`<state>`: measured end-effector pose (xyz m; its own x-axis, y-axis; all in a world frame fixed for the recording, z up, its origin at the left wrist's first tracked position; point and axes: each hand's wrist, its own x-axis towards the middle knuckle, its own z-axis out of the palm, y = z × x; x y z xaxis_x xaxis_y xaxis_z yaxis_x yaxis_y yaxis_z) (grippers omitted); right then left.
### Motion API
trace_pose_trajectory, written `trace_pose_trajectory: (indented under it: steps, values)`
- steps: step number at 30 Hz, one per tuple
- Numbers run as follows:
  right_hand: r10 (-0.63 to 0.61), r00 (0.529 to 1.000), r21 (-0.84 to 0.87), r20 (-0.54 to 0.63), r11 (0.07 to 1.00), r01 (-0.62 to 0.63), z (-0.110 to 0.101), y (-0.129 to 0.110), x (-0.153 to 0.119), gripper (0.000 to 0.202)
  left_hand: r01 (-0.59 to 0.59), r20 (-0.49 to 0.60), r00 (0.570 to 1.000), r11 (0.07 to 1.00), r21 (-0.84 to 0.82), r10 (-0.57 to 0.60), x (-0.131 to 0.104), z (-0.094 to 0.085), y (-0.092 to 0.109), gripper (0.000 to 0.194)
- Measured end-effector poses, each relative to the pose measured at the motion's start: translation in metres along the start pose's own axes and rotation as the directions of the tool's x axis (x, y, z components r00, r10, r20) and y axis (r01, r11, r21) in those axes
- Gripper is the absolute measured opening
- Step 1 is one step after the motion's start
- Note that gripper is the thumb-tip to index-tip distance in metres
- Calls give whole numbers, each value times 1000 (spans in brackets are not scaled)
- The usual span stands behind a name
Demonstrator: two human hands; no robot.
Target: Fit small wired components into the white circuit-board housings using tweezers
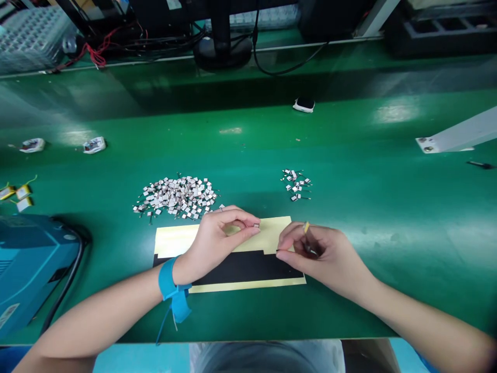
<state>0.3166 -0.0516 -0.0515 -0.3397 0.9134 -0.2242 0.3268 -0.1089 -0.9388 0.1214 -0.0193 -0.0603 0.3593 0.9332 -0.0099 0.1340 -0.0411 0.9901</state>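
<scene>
My left hand (229, 230), with a blue strap at the wrist, pinches a small metallic part (257, 225) with a pale face between thumb and fingertip. My right hand (314, 246) is closed, its thumb and finger pressed on a tiny dark piece (278, 251) too small to name. A short yellow item (306, 227) shows at its fingers. Below both hands lies a yellow backing sheet (174, 241) with a black strip (236, 269) on it. Behind my left hand is a big pile of small silvery parts with short dark leads (176, 196).
A smaller group of similar parts (295, 185) lies to the right. White-cased devices (94, 145) and a dark-faced one (304, 105) sit farther back. A blue machine (34, 269) with a black cable stands left, near yellow-edged pieces (23, 191). A white metal arm (458, 133) juts in from the right.
</scene>
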Motion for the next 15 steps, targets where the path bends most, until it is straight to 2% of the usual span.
trace_pose_trajectory:
  steps: [4, 6, 8, 10, 12, 15]
  values:
    - [121, 992, 186, 20, 975, -123, -1, 4, 3, 17, 72, 34, 997, 991, -112, -68, 1, 2, -1, 6]
    - [142, 990, 250, 23, 958, -143, 1, 6, 6, 17, 106, 61, 993, 981, -161, -97, -1, 3, -1, 8]
    - [149, 989, 283, 16, 948, -147, 4, 7, 8, 17, 92, 64, 995, 983, -161, -83, -3, 5, -1, 10]
    - [143, 990, 303, 10, 943, -140, 6, 7, 9, 16, 8, 47, 999, 995, -95, -4, -5, 7, 0, 9]
    - [130, 992, 317, 4, 940, -124, 8, 6, 8, 15, -136, 39, 990, 990, 28, 135, -7, 8, 1, 10]
    - [97, 995, 310, 15, 946, -97, 9, 3, 6, 12, -343, 57, 939, 925, 166, 338, -9, 9, 2, 10]
